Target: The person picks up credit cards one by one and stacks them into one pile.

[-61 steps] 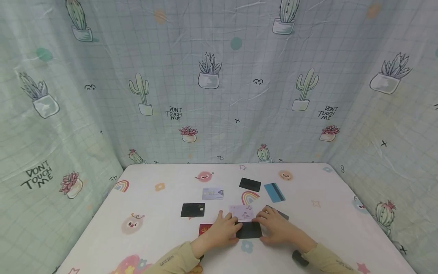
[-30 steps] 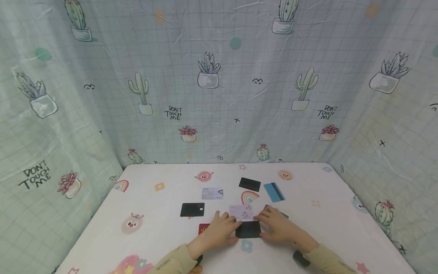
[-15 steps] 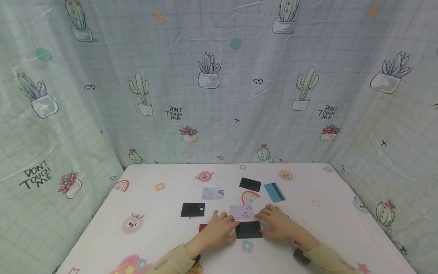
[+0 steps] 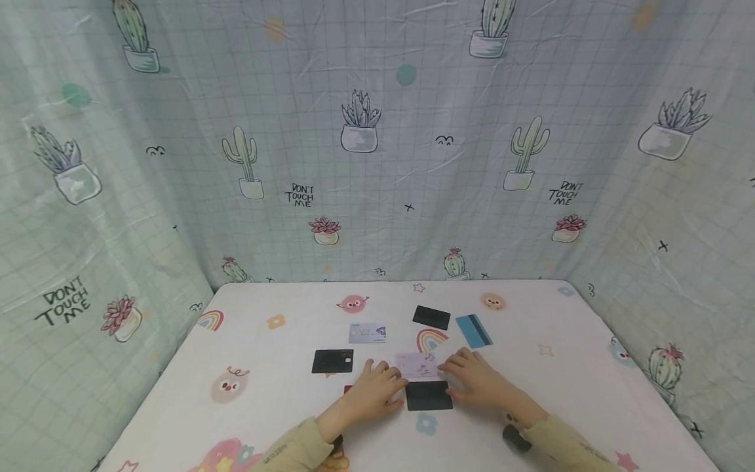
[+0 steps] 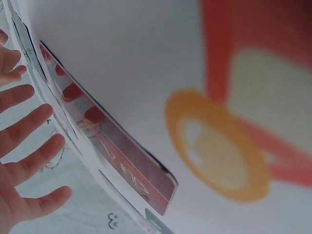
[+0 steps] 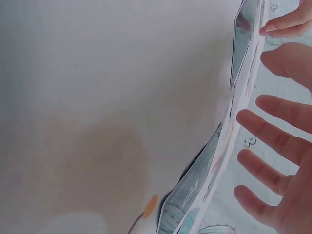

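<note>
In the head view, a pink card (image 4: 416, 366) lies flat just beyond a black card (image 4: 428, 396), their long edges nearly meeting. My left hand (image 4: 371, 393) rests at their left ends, its fingers near the edges. At the right ends is my right hand (image 4: 480, 383), fingertips by the pink card's corner. Both wrist views show the fingers spread and fairly straight, holding nothing; whether fingertips touch the cards is hard to tell. A red card (image 5: 112, 146) lies under the left hand, mostly hidden from the head view. Below the right hand lies a glossy card (image 6: 190, 192).
Further back lie a silver card (image 4: 367, 333), a black card with a chip (image 4: 333, 361), a plain black card (image 4: 432, 317) and a blue striped card (image 4: 473, 331). A dark object (image 4: 516, 438) sits by the right sleeve. Printed cloth hangs around the table (image 4: 265, 393).
My left hand has shifted slightly left, off the black card and over more of the red card. My right hand now hides the card beneath it. The pink and black cards barely differ.
</note>
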`<state>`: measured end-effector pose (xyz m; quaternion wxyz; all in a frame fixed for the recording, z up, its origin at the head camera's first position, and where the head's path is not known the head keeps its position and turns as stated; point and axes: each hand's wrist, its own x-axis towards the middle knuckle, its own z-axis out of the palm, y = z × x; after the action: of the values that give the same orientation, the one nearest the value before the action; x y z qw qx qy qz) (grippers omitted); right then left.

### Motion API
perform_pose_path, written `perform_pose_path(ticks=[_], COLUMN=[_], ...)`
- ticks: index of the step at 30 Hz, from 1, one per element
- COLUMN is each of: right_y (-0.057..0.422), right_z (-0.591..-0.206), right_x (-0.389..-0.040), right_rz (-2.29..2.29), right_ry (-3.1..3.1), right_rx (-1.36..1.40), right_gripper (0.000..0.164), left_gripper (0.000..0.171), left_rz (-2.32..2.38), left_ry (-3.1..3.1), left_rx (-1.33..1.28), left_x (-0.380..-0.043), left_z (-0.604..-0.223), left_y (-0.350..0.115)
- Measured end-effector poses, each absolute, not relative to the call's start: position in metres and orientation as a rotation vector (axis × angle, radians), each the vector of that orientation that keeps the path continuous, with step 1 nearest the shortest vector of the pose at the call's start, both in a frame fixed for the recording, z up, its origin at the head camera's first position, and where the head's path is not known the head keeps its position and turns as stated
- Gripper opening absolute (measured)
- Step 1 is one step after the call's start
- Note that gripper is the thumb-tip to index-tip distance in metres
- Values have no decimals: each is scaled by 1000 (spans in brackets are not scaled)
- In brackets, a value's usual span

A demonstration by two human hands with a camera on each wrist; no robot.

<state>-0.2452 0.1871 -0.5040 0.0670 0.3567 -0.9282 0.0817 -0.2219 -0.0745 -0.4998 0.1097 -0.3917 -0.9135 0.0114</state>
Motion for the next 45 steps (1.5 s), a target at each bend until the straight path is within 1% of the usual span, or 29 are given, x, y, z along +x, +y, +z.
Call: perform_pose_path(ticks=[9,22,33,45], right_y=[185,179,174,169], right_z=[-502,-504,-498,-501], right_x=[-249,-254,-256,-263], right_rz=[223,261,210,146], right_ry=[-2713,-2731,-2704,-2736], right_rx=[1061,1071,1099,1094], right_gripper=[38,38,39,36], left_gripper=[31,30,37,37], left_rz=[46,59,81,120], left_ry=[-2684,-2662,-2705,-2696], left_rx=[-1137,-1125,-1104,-1090], left_x=[-227,-241,-249,-255], left_z=[-495,-504,-499,-501], left_y=[-76,-77,-68,-63])
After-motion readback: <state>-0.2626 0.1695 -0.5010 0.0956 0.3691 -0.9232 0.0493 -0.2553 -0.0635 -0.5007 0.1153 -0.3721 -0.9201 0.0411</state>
